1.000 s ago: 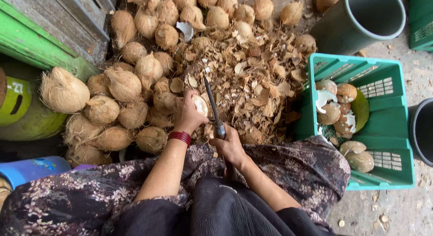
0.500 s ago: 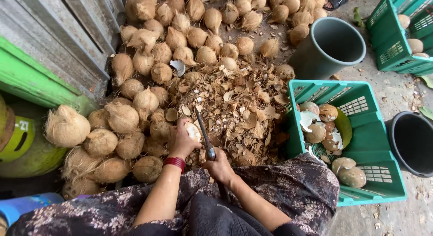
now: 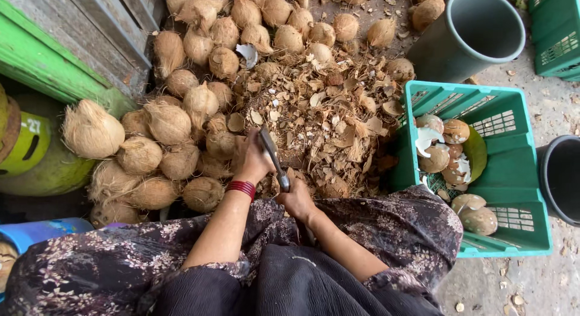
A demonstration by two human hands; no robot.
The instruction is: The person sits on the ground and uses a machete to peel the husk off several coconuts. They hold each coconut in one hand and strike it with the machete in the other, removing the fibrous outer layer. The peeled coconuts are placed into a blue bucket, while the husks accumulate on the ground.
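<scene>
My right hand (image 3: 296, 199) grips the handle of a long dark blade (image 3: 273, 154) that points away from me over the shell scraps. My left hand (image 3: 252, 161), with a red bangle at the wrist, is closed around a coconut that it mostly hides, right beside the blade. Both hands work just above my lap, at the near edge of a heap of brown shell pieces (image 3: 326, 116).
A pile of husked coconuts (image 3: 181, 116) spreads left and behind the scraps. A green crate (image 3: 513, 171) at right holds peeled coconuts. A grey bucket (image 3: 477, 32) stands behind it, a dark one (image 3: 562, 177) at far right. Green wooden boards (image 3: 54, 56) lie left.
The view has shifted and tilted slightly. My hands stay together over the scraps, with the blade still against the coconut in my left hand.
</scene>
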